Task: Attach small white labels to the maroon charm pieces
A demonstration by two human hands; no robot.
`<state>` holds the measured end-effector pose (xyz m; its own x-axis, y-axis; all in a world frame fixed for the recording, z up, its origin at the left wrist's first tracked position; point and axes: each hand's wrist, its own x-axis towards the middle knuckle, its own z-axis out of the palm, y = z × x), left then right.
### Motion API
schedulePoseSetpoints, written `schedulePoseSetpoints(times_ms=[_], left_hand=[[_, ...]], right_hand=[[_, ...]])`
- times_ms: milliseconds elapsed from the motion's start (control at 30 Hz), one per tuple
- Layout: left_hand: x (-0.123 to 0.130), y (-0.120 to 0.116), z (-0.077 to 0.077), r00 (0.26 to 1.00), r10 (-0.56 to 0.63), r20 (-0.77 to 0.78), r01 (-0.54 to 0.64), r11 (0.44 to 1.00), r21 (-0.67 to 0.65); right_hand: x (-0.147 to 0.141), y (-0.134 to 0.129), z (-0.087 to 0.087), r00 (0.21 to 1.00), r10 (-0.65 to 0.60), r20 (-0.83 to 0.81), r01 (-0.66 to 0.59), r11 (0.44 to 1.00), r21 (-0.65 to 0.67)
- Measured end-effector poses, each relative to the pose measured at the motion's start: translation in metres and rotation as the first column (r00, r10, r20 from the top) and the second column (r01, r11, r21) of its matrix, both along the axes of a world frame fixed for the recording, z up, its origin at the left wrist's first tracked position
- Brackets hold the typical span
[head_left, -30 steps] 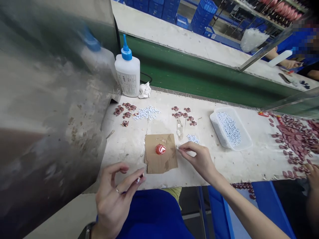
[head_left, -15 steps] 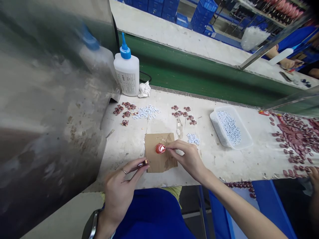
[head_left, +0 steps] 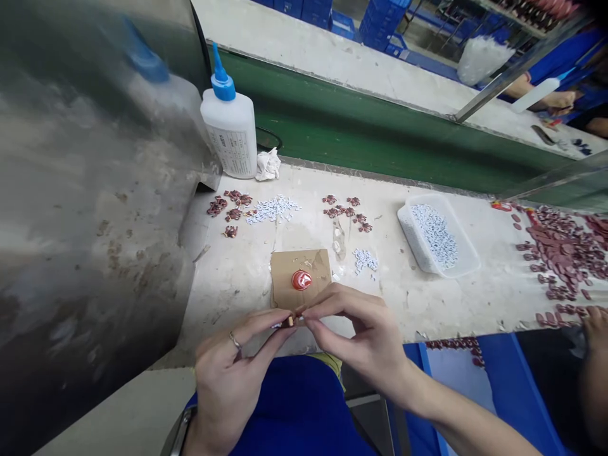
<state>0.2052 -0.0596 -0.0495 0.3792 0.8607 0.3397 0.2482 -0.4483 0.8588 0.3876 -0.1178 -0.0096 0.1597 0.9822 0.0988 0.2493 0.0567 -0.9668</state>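
Note:
Between thumb and forefinger, my left hand (head_left: 240, 358) pinches a small dark brown figurine (head_left: 287, 322) with a tan patch. My right hand (head_left: 358, 332) is closed in a pinch right beside it, its fingertips at the figurine's edge. A tiny whitish piece shows at those fingertips; its shape is mostly hidden. Just beyond the hands lies a cardboard piece (head_left: 280, 263) bearing a round red dish (head_left: 301, 279) with something glossy in it. Small white pieces (head_left: 365, 260) lie loose to the right of the cardboard.
A white bottle with blue nozzle (head_left: 230, 130) stands back left by crumpled tissue (head_left: 268, 164). Brown figurines (head_left: 346, 211) and white pieces (head_left: 273, 209) lie behind the cardboard. A plastic tub (head_left: 463, 259) holds more white pieces. Many reddish-brown parts (head_left: 560, 253) and another person's hand (head_left: 596, 326) are far right.
My right hand has moved from the red dish down and toward me, to the figurine. My left hand has shifted slightly right with the figurine. The camera view has shifted a little.

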Motion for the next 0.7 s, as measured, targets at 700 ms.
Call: schedulePoseSetpoints(times_ms=[700], left_hand=[[0.005, 0.004, -0.002, 0.999, -0.003, 0.054, 0.011, 0.989, -0.145]], right_hand=[[0.003, 0.009, 0.004, 0.988, 0.120, 0.094, -0.113, 0.990, -0.079]])
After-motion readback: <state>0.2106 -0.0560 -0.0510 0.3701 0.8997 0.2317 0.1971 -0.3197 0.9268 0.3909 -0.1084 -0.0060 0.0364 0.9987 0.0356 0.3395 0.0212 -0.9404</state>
